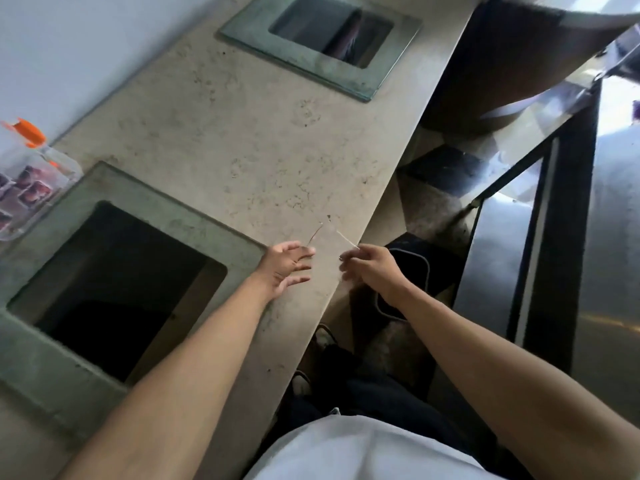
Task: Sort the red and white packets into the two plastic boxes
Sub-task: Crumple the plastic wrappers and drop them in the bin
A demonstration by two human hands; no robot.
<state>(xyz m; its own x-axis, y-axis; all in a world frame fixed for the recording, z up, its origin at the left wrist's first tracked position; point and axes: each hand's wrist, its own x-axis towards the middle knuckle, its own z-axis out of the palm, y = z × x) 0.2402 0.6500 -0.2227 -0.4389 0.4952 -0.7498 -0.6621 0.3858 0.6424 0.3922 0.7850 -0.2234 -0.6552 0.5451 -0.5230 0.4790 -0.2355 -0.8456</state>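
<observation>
Left hand (289,268): spread, empty | right hand (372,270): pinching thin strip (346,241) | risk: your packets box (31,188) sits far left, nudged off desk (242,140).

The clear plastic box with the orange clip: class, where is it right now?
In the head view, the clear plastic box with the orange clip sits at the far left edge, on the stone counter against the wall, just beyond the nearer rectangular counter opening.

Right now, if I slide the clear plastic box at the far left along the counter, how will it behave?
The plastic box looks thin-walled and holds only small packets, so it is probably light. On the smooth stone counter it should slide easily, maybe skid. It sits low and wide, so tipping seems unlikely. Its orange-clipped lid may rattle.
</observation>
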